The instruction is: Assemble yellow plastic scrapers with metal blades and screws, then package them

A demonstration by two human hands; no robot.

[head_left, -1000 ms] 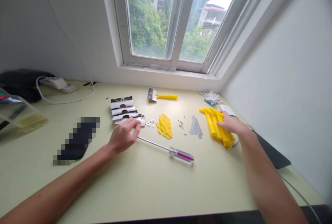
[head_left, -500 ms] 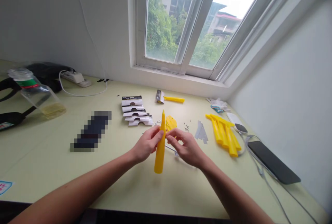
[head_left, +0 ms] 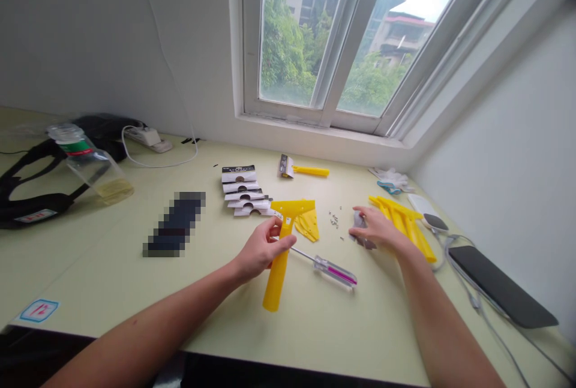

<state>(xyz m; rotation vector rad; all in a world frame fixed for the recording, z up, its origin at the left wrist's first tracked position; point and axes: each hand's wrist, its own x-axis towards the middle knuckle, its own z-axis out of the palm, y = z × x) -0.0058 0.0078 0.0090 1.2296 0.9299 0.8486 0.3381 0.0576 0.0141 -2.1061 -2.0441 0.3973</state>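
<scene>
My left hand [head_left: 265, 247] is wrapped around a yellow plastic scraper handle [head_left: 276, 277], its wide T-shaped head turned up and away from me. Over the thin grey metal blades [head_left: 359, 220] at the right is my right hand [head_left: 378, 229], thumb and forefinger apart at their edges; the fingers partly cover them. Flat yellow plastic pieces [head_left: 308, 226] lie just behind the held handle. A screwdriver [head_left: 335, 271] with a clear and purple grip rests on the table, its shaft reaching toward my left hand. Small screws [head_left: 333, 220] are scattered between the yellow pieces and the blades.
Several yellow handles [head_left: 411, 229] are piled right of the blades, near a black phone-like slab [head_left: 499, 286] and cables. Card sleeves [head_left: 240, 190] and a packaged yellow scraper [head_left: 310, 170] lie toward the window. A tilted bottle [head_left: 103, 172] stands left.
My right hand has left the yellow handle and moved right to the grey blades. My left hand has turned the handle so its broad head shows. The view has shifted slightly left.
</scene>
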